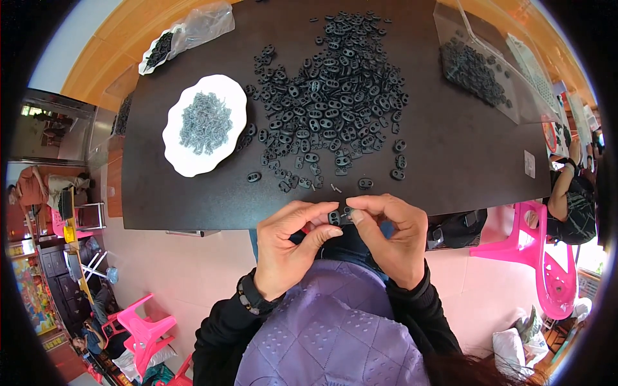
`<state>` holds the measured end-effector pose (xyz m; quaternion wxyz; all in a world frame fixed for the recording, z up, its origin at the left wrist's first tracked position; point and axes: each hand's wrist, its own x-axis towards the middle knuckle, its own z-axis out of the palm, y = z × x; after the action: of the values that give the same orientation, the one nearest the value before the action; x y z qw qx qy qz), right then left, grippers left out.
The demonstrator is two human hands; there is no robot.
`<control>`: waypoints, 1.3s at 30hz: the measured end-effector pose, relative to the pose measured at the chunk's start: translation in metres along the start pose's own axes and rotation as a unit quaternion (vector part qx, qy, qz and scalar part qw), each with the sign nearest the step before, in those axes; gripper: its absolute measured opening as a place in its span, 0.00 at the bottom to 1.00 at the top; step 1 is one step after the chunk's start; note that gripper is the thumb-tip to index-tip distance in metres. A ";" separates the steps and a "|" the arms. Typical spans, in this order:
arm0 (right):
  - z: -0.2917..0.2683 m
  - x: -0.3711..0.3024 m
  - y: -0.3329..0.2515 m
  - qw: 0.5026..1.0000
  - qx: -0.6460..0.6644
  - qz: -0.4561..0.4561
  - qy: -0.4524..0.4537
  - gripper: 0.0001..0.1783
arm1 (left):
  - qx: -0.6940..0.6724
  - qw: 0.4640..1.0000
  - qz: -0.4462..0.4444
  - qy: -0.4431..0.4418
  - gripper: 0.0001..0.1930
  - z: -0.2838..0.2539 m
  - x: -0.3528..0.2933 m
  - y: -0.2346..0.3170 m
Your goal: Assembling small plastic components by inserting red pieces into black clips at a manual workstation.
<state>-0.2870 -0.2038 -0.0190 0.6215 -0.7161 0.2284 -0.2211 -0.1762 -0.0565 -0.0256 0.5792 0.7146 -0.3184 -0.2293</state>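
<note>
At the table's near edge, my left hand (290, 241) pinches a black two-hole cord lock piece (334, 217) between thumb and fingertips. Close against it, my right hand (393, 235) has thumb and forefinger closed on a small part (346, 215); a thin metal bit shows there, but its kind is too small to tell. Just beyond the hands lie a few loose springs (336, 188) and a single black cord lock (365, 183). A large pile of black cord lock pieces (335, 90) spreads over the table's middle. Many small metal springs (206, 122) fill a white scalloped plate (178, 157) on the left.
The dark table (463, 161) also bears a clear bin (515, 103) of black parts at the far right. A plastic bag (209, 26) and white dish (147, 63) stand far left. Pink stools (145, 334) are on the floor. Another person's arm (561, 193) shows at right.
</note>
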 end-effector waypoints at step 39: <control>-0.004 -0.003 0.004 1.000 0.001 0.017 -0.025 0.09 | 0.003 1.000 -0.009 0.006 0.17 0.004 -0.008 -0.001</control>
<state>-0.2918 -0.2058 -0.0222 0.6312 -0.7171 0.2243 -0.1926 -0.1843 -0.0530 -0.0273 0.5771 0.7205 -0.3092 -0.2287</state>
